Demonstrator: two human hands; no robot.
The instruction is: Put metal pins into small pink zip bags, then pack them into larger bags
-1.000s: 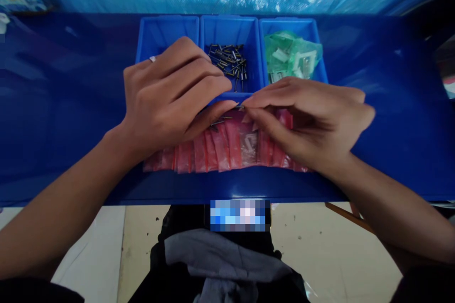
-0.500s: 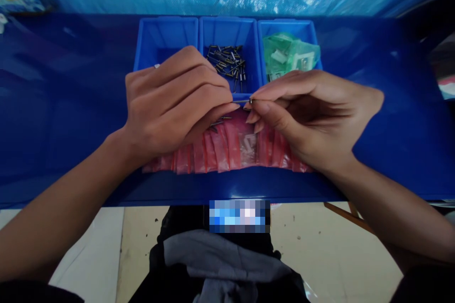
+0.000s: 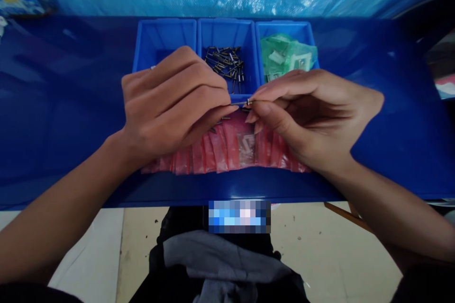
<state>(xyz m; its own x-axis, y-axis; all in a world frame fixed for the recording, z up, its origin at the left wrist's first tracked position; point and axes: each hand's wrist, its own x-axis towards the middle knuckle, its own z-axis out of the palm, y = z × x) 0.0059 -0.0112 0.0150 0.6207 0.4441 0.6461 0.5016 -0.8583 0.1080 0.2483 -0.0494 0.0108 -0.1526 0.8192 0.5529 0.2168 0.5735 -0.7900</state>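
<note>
A blind rivet stretches between my two hands, lying nearly level. My left hand is closed, pinching the thin pin end between thumb and forefinger. At the other end, thumb and forefinger of my right hand pinch it beside the small flange; its other fingers are curled loosely below. A few more rivets show partly beneath my left hand, which hides how they are held or lie. Below both hands is a row of small red-tinted plastic bags; a clear part shows a white piece.
Behind my hands stand three blue bins. The left bin is partly hidden, the middle bin contains loose rivets, and the right bin holds a green bag with white parts. The blue table's front edge runs below the bags.
Both hands keep their pinch on the rivet and have barely moved. The flange now shows slightly farther out from my right fingertips. The bins have shifted slightly in view.
</note>
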